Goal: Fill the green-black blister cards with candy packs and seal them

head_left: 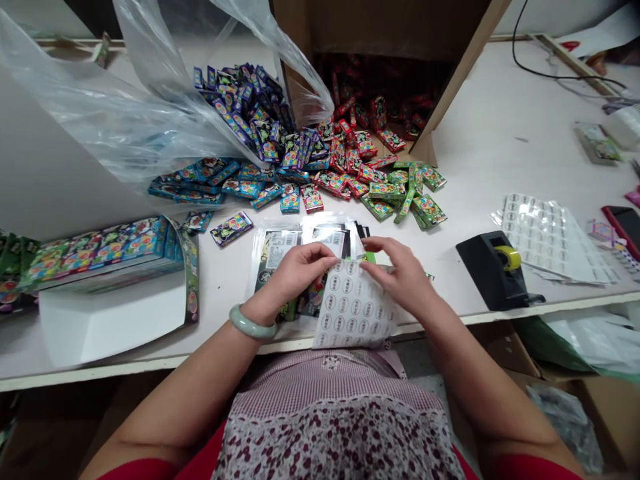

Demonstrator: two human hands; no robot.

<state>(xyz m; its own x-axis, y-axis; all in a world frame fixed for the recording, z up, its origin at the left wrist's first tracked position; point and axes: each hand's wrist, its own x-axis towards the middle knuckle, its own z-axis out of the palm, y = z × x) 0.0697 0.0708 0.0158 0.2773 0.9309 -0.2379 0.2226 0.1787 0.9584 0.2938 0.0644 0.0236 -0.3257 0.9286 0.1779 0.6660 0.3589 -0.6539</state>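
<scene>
My left hand (295, 273), with a pale green jade bangle (253, 321) on its wrist, pinches the upper left edge of a white sheet of round printed stickers (353, 310). My right hand (395, 270) grips the same sheet at its upper right edge, and the sheet hangs down between them. Beneath the hands lie several clear-fronted packets (300, 247) with printed labels, partly hidden by the sheet. A small green item (367, 257) shows between my hands. Heaps of small colourful boxes (300, 177) lie just beyond the packets.
A stack of sticker sheets (550, 240) lies to the right beside a black tape dispenser (493, 270), and a phone (623, 230) sits at the right edge. A clear plastic bag (115, 113) and a cardboard box (380, 33) stand at the back. An open carton (110, 287) lies left.
</scene>
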